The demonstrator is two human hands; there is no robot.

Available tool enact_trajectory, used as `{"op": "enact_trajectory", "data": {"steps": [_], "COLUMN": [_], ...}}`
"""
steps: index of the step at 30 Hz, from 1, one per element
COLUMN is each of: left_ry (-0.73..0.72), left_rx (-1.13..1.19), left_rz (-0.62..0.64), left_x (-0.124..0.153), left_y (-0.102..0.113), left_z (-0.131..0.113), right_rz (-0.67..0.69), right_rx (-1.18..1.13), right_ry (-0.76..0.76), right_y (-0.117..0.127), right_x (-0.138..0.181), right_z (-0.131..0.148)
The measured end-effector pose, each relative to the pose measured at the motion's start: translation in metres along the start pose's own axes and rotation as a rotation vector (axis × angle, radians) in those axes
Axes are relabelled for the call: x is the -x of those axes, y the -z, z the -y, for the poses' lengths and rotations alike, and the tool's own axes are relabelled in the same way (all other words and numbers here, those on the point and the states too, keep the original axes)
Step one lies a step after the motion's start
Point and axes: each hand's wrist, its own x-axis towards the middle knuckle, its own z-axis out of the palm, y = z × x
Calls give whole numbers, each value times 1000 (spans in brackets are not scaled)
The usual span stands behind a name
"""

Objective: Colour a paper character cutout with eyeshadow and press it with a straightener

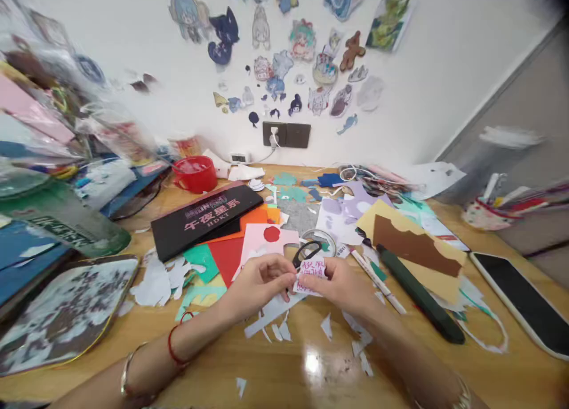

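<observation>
A small white slip of paper [312, 271] with pink handwritten characters is held up over the near middle of the desk. My right hand [344, 281] pinches its right side, the thumb lying across the front. At its left edge, my left hand [267, 278] has the thumb and curled fingers closed. Just behind the slip lie black-handled scissors [299, 256], partly covered by it, and a clear roll of tape [332, 238]. Pink paper [253, 243] with a red round patch is behind my left hand. White paper scraps [280, 331] are scattered below both hands.
A black box [207, 219] and a red mug [195, 175] stand at the back left. On the right are a dark green pen-like tool [422, 296], brown and yellow paper [413, 246] and a phone [524, 296]. A scrap-filled tray [66, 314] sits at the left.
</observation>
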Motion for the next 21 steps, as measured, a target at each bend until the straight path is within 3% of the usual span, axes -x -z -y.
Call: {"op": "enact_trajectory", "data": {"steps": [14,21], "left_ry": [-114,-96], "left_rx": [58,31], "left_rz": [-24,-63], "left_x": [7,4], "left_y": [-4,-2], "left_z": [6,7], "right_rz": [32,-29], "right_rx": [-250,-313], "right_ry": [3,-9], "right_y": [-11,-9], "right_x": [2,1], "right_z": [8,6]}}
